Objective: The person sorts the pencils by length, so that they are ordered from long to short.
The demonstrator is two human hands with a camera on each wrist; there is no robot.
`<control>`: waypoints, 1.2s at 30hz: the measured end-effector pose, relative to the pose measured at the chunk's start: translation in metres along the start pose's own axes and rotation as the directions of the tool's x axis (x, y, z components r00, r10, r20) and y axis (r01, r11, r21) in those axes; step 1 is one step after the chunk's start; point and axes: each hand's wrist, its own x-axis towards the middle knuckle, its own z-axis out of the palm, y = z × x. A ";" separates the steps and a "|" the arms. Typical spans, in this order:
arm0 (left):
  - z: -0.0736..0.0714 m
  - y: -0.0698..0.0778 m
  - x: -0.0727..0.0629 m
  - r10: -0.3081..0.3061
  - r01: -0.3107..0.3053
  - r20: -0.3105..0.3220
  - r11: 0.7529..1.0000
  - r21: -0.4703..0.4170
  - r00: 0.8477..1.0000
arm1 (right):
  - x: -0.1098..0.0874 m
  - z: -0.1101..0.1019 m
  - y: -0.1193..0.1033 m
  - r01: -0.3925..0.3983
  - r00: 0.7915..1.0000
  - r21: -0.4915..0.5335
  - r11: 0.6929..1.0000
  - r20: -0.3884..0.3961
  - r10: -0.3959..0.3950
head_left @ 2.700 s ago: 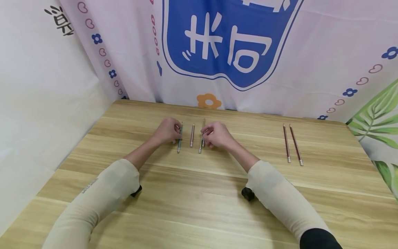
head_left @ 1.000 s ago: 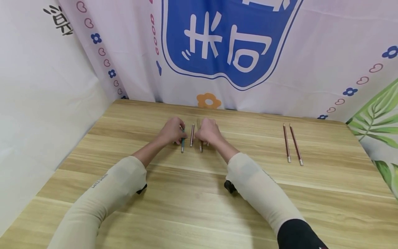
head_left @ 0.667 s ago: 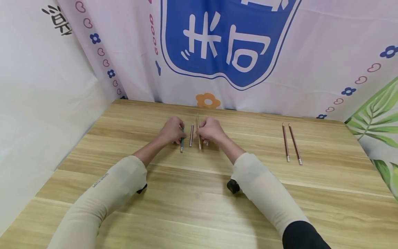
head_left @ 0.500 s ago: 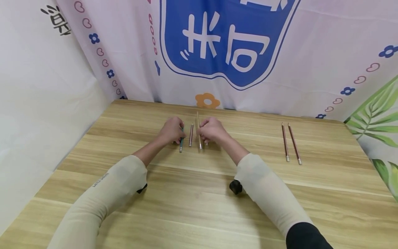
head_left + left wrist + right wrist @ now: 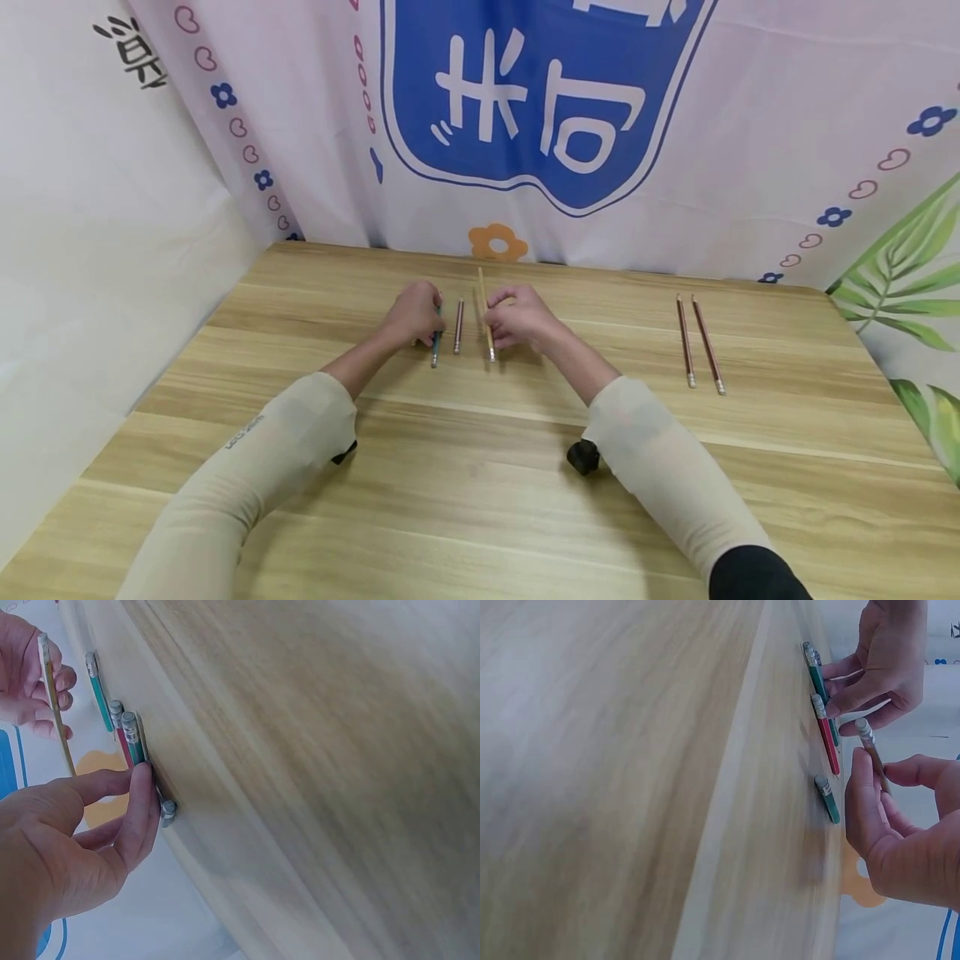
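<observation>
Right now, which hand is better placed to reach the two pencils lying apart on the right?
Probably the right hand: it is nearer those two pencils, though it pinches a yellowish pencil. The left hand is farther across, pinching a green pencil.

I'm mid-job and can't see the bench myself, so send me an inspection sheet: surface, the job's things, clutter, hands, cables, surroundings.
Surface: table with streaked wood grain.
Job's things: yellow pencil lifted and tilted; green pencil in the left hand; red pencil lying between the hands; second green pencil near the right hand; another pencil mostly hidden by the left hand; two dark red pencils apart, farther right.
Clutter: nothing seen.
Hands: left grips the green pencil; right pinches the yellow one.
Cables: nothing seen.
Surroundings: printed curtain behind the table.
</observation>
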 end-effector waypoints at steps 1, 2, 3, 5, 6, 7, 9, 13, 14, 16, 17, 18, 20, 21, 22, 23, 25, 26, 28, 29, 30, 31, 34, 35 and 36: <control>0.000 0.000 0.000 0.000 0.000 0.000 1.000 -0.001 1.000 | 0.000 -0.001 0.001 0.001 1.000 0.002 1.000 0.000 -0.001; 0.000 0.000 0.000 -0.001 0.001 0.000 1.000 -0.003 1.000 | -0.001 -0.002 0.001 0.003 1.000 0.006 1.000 0.000 -0.003; 0.000 0.000 0.000 -0.004 0.004 0.001 1.000 -0.007 1.000 | -0.001 -0.003 0.002 0.004 1.000 0.010 1.000 -0.002 -0.004; 0.000 0.000 0.000 -0.011 0.011 0.006 1.000 -0.015 1.000 | -0.002 -0.006 0.004 0.001 1.000 0.019 1.000 -0.007 -0.001; 0.000 0.001 0.000 -0.015 0.015 0.008 1.000 -0.019 1.000 | -0.002 -0.007 0.005 0.000 1.000 0.022 1.000 -0.010 0.000; -0.001 0.001 -0.001 -0.019 0.019 0.012 1.000 -0.024 1.000 | -0.002 -0.008 0.006 -0.002 1.000 0.029 1.000 -0.012 0.002; -0.001 0.001 -0.001 -0.027 0.028 0.017 0.999 -0.033 0.999 | -0.002 -0.011 0.007 -0.006 1.000 0.042 0.999 -0.018 0.007; -0.002 0.000 0.000 -0.026 0.028 0.024 0.997 -0.068 0.999 | -0.004 -0.016 0.010 -0.004 1.000 0.053 0.999 -0.021 0.005; -0.002 -0.001 0.001 -0.026 0.028 0.025 0.996 -0.079 0.999 | -0.005 -0.018 0.010 -0.003 1.000 0.049 0.999 -0.022 0.004; -0.003 -0.003 0.001 -0.023 0.026 0.026 0.995 -0.101 0.999 | -0.006 -0.021 0.011 0.000 1.000 0.043 0.999 -0.023 0.001; -0.003 -0.004 0.001 -0.023 0.025 0.023 0.994 -0.110 0.999 | -0.006 -0.022 0.012 0.000 1.000 0.041 0.999 -0.024 0.001; -0.003 -0.004 0.001 -0.023 0.025 0.020 0.993 -0.117 1.000 | -0.007 -0.024 0.012 -0.001 1.000 0.038 0.999 -0.025 0.002; -0.004 -0.005 0.000 -0.023 0.025 0.016 0.991 -0.128 1.000 | -0.008 -0.027 0.013 -0.003 1.000 0.039 0.999 -0.029 0.004; -0.004 -0.005 0.000 -0.022 0.024 0.015 0.991 -0.133 1.000 | -0.009 -0.028 0.013 -0.005 1.000 0.041 0.999 -0.030 0.006; -0.004 -0.005 0.000 -0.022 0.024 0.016 0.990 -0.140 1.000 | -0.009 -0.030 0.014 -0.007 0.999 0.044 0.999 -0.033 0.008; -0.005 -0.006 0.000 -0.022 0.024 0.015 0.989 -0.148 1.000 | -0.010 -0.031 0.014 -0.008 0.999 0.047 0.999 -0.034 0.009; -0.005 -0.006 -0.001 -0.021 0.025 0.021 0.986 -0.164 1.000 | -0.011 -0.034 0.015 -0.010 0.999 0.050 0.999 -0.036 0.012; -0.005 -0.006 -0.001 -0.022 0.026 0.023 0.985 -0.173 0.999 | -0.012 -0.036 0.016 -0.009 0.999 0.050 0.999 -0.036 0.011; -0.006 -0.006 0.000 -0.024 0.028 0.025 0.981 -0.191 0.999 | -0.013 -0.039 0.017 -0.008 0.999 0.050 0.999 -0.037 0.010; -0.006 -0.006 0.000 -0.027 0.031 0.024 0.980 -0.196 0.999 | -0.014 -0.040 0.017 -0.007 0.999 0.050 0.999 -0.038 0.008; -0.007 -0.006 0.000 -0.030 0.034 0.024 0.978 -0.204 0.999 | -0.014 -0.042 0.018 -0.005 0.999 0.051 0.999 -0.037 0.006; -0.007 -0.006 0.000 -0.035 0.040 0.025 0.977 -0.212 0.999 | -0.015 -0.044 0.018 -0.002 0.999 0.052 0.999 -0.038 0.004; -0.007 -0.006 0.001 -0.049 0.053 0.026 0.972 -0.229 0.998 | -0.017 -0.048 0.019 0.002 0.999 0.061 0.998 -0.041 0.001; -0.007 -0.005 0.001 -0.052 0.057 0.027 0.970 -0.235 0.998 | -0.018 -0.050 0.019 0.002 0.999 0.065 0.998 -0.044 0.001; -0.007 -0.005 0.001 -0.055 0.060 0.028 0.968 -0.242 0.998 | -0.019 -0.051 0.020 0.003 0.999 0.068 0.998 -0.046 0.000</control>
